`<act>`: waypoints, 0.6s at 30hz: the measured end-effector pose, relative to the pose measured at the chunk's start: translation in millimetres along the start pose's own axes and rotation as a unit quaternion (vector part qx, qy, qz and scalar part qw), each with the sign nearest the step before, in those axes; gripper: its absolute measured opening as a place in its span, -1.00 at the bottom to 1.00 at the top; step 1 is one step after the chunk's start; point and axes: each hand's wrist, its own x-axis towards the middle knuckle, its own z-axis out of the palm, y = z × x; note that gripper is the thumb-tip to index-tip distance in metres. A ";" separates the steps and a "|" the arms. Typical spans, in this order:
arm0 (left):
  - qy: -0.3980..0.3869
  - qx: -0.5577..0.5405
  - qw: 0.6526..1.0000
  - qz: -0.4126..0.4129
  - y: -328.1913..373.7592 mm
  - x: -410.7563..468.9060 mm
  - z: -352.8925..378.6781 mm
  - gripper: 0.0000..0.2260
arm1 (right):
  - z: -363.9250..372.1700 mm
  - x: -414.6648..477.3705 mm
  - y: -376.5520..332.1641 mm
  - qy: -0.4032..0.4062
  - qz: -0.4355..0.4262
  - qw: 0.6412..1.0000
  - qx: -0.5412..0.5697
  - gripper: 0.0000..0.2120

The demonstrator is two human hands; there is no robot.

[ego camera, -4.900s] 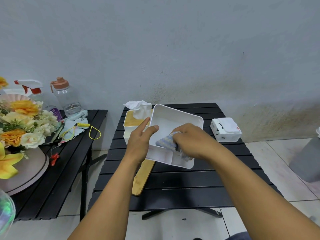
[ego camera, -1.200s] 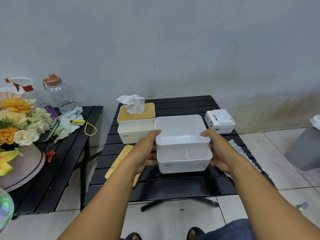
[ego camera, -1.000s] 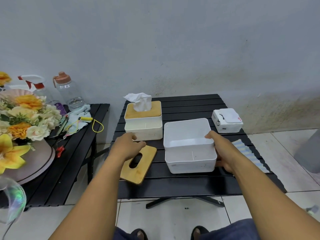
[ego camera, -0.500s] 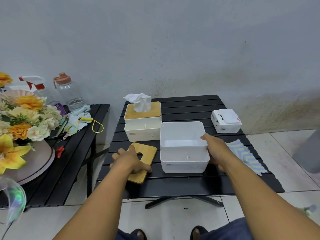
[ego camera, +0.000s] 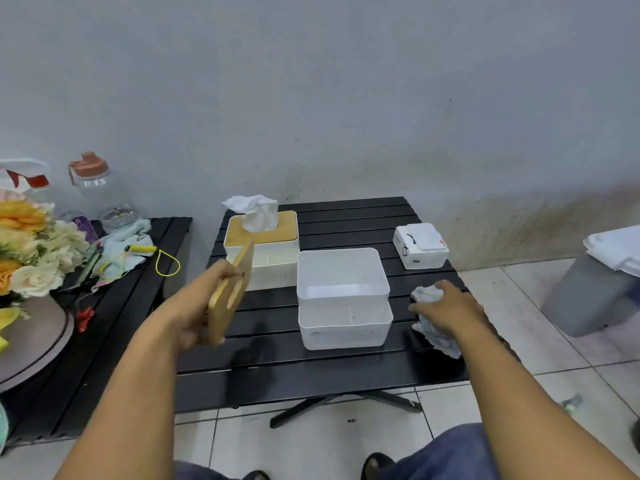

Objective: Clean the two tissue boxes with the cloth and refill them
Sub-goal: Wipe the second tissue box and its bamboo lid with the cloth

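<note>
Lifted off the table since half a second ago, the lid tilts in my left grip. Open box sits mid-table; my right grip clutches the cloth near the right edge.

A stained grey wall is backing two black slatted tables standing on pale floor tiles, a grey bin sitting at right.

Both forearms reach forward, bare. The left hand is raised above the bench's left edge, fingers clamped on a tilted bamboo lid. The right hand lies palm-down near the right edge, fingers curled over a crumpled cloth.
</note>
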 end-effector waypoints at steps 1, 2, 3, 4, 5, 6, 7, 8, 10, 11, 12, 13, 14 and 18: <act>-0.036 -0.060 0.998 0.011 1.5 -2.5 -1.2 -0.54 | 9.0 7.5 5.8 -0.027 -0.001 0.999 -0.046 -0.29; -0.074 -0.115 0.990 0.027 3.1 -4.4 -1.9 -0.55 | 16.3 14.1 8.4 -0.035 -0.003 0.995 -0.090 -0.28; -0.108 -0.161 0.980 0.045 3.3 -4.6 -2.5 -0.57 | 21.4 19.0 8.5 -0.026 -0.002 0.993 -0.113 -0.35; -0.137 -0.202 0.968 0.060 3.7 -5.3 -1.1 -0.58 | 21.4 17.2 6.0 -0.010 0.003 0.993 -0.115 -0.48; -0.163 -0.233 0.956 0.075 3.7 -5.5 1.7 -0.59 | 19.9 13.6 3.6 0.007 0.006 0.995 -0.103 -0.60; -0.183 -0.258 0.945 0.088 4.4 -6.1 5.5 -0.61 | 18.7 9.7 2.8 0.020 0.010 0.996 -0.089 -0.70; -0.197 -0.274 0.936 0.099 4.2 -5.4 9.6 -0.62 | 17.8 7.5 2.8 0.033 0.011 0.997 -0.076 -0.76; -0.203 -0.286 0.930 0.109 4.9 -6.6 14.3 -0.62 | 18.4 9.9 5.0 0.049 0.010 0.997 -0.062 -0.80; -0.189 -0.298 0.927 0.125 5.4 -6.0 22.9 -0.62 | 18.2 13.2 7.4 0.071 0.008 0.997 -0.018 -0.80; -0.178 -0.303 0.927 0.129 4.8 -4.5 26.9 -0.60 | 17.1 13.2 6.7 0.080 0.008 0.997 0.020 -0.78; -0.166 -0.306 0.928 0.134 5.3 -4.2 31.1 -0.56 | 14.8 11.8 5.2 0.088 0.008 0.994 0.062 -0.76; -0.152 -0.307 0.929 0.141 6.3 -4.5 34.7 -0.54 | 11.0 10.1 3.1 0.101 0.009 0.990 0.101 -0.76; -0.139 -0.303 0.931 0.147 7.7 -5.1 38.7 -0.54 | 5.3 7.1 -1.0 0.122 0.006 0.983 0.135 -0.79; -0.092 -0.260 0.945 0.177 11.7 -7.9 52.8 -0.42 | -27.5 -18.8 -34.2 0.230 -0.064 0.906 0.350 -0.94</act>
